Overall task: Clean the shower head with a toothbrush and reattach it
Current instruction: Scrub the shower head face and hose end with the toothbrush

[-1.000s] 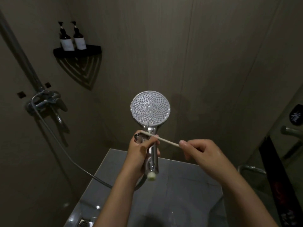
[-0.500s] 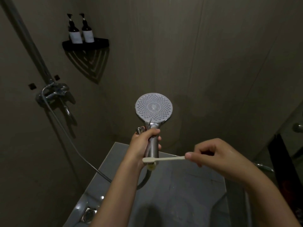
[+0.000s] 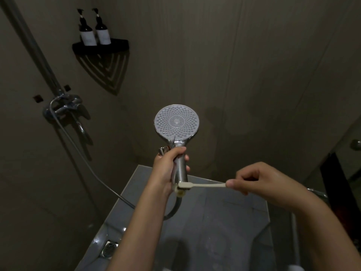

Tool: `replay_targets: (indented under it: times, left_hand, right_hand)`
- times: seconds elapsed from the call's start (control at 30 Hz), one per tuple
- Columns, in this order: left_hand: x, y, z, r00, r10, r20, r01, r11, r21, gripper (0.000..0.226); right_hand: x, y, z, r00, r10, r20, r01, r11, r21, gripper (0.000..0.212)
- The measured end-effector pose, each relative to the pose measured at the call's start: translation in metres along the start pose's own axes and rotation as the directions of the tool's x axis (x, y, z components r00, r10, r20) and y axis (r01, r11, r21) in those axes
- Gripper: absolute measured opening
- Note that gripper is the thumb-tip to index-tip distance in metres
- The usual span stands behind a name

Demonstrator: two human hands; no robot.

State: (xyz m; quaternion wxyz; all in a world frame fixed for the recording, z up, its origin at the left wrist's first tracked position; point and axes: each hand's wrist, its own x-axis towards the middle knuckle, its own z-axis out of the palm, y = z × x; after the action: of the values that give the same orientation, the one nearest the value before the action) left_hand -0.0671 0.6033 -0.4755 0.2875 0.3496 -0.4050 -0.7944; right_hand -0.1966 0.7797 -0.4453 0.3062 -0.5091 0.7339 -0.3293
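A chrome shower head (image 3: 176,122) with a round white nozzle face stands upright in front of me, face toward the camera. My left hand (image 3: 168,168) is wrapped around its metal handle. My right hand (image 3: 256,179) pinches the end of a cream toothbrush (image 3: 203,185), which lies level. The brush head rests against the bottom of the handle, just above the pale hose fitting. A grey hose (image 3: 84,159) runs from the handle's base down and left, up to the mixer.
A chrome mixer tap (image 3: 64,108) and riser rail (image 3: 29,42) are on the left wall. A black corner shelf (image 3: 101,48) holds two dark bottles (image 3: 94,29). A floor drain (image 3: 109,249) sits at lower left. A glass door edge with a handle is at right.
My right hand brought the toothbrush down from the neck under the shower face to the bottom of the handle. The camera shifted slightly; my left hand kept its grip.
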Motion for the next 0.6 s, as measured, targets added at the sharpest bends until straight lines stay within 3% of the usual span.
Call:
replay_targets:
  times: [0.2, 0.4, 0.6]
  left_hand:
    - [0.001, 0.000, -0.002, 1.000, -0.009, -0.015, 0.010, 1.000, 0.012, 0.009]
    - [0.005, -0.004, 0.000, 1.000, 0.022, -0.021, -0.021, 1.000, 0.018, 0.010]
    - [0.004, -0.008, 0.001, 0.999, 0.020, -0.028, -0.019, 0.999, 0.035, 0.008]
  right_hand:
    - [-0.005, 0.009, -0.009, 0.998, -0.020, -0.065, 0.024, 0.998, 0.062, 0.051]
    - [0.005, -0.006, 0.006, 0.993, -0.090, -0.070, 0.095, 0.993, 0.071, 0.043]
    - [0.002, 0.005, 0.001, 1.000, 0.008, -0.007, -0.008, 0.999, 0.040, 0.049]
